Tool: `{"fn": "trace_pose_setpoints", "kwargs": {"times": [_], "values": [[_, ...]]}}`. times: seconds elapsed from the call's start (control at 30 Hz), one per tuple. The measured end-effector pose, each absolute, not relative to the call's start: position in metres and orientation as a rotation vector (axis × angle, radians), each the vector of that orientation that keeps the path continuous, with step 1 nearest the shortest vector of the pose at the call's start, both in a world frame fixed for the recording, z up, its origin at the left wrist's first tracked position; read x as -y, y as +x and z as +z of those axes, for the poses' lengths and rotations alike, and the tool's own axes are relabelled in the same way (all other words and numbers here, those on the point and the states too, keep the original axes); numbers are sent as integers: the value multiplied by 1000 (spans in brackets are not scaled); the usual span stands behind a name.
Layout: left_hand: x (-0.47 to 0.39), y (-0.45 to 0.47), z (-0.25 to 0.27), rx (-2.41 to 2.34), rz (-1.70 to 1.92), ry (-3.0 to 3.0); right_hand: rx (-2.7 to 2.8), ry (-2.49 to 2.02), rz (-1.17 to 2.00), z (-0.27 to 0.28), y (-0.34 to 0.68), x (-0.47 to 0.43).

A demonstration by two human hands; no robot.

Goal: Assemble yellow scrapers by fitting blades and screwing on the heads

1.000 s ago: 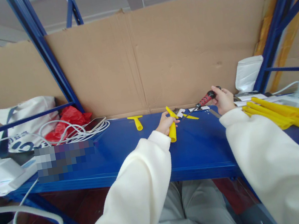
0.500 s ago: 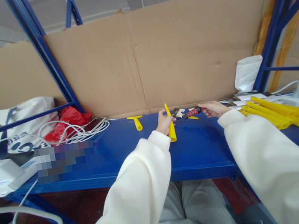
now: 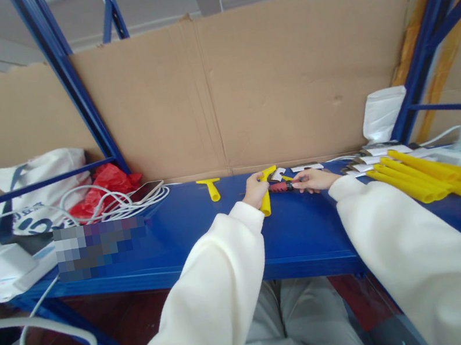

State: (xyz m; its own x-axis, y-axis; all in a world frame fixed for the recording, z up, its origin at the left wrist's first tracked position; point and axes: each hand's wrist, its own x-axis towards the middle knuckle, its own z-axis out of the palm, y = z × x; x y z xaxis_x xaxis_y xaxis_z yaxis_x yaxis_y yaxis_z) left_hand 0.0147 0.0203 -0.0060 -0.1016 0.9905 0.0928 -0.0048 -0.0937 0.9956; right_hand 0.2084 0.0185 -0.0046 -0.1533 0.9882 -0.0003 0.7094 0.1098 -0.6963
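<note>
My left hand point(image 3: 255, 192) is closed around a yellow T-shaped handle point(image 3: 266, 206), its wide flat end up and its round hollow-looking end down. My right hand point(image 3: 312, 180) grips the back end of a screwdriver point(image 3: 281, 187) with a red and black handle. The screwdriver lies level, pointing left toward the yellow handle; its shaft is mostly hidden behind my left hand. Just behind it, a small white and black piece point(image 3: 277, 175) shows near the yellow head. Another yellow T-shaped handle point(image 3: 213, 190) rests on the blue shelf point(image 3: 205, 230) to the left.
Several yellow handles point(image 3: 434, 174) with blades lie piled at the right. A white flat strip point(image 3: 307, 167) is behind my right hand. White cables point(image 3: 130, 204), a red plastic bag point(image 3: 104, 185) and a white cloth bag point(image 3: 46, 191) fill the left. Cardboard point(image 3: 277, 82) walls the back.
My right hand has moved left and brought the screwdriver up against the yellow handle. My left hand has turned the yellow handle so its wide end shows.
</note>
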Motion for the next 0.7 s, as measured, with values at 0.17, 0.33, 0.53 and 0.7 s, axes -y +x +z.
{"fn": "trace_pose_setpoints", "kwargs": {"times": [0.17,0.33,0.53,0.7], "values": [[-20,15,-8,-1217,1428,1299,1993,-1628,718,-4,204,-15],[-18,16,-5,-1181,1370,1224,2015,-1603,725,-3,199,-12],[-15,16,-3,-1103,1347,1186,2034,-1555,781,-5,202,-18],[-16,16,-2,-1123,1366,1180,1948,-1531,800,-7,216,-26]]}}
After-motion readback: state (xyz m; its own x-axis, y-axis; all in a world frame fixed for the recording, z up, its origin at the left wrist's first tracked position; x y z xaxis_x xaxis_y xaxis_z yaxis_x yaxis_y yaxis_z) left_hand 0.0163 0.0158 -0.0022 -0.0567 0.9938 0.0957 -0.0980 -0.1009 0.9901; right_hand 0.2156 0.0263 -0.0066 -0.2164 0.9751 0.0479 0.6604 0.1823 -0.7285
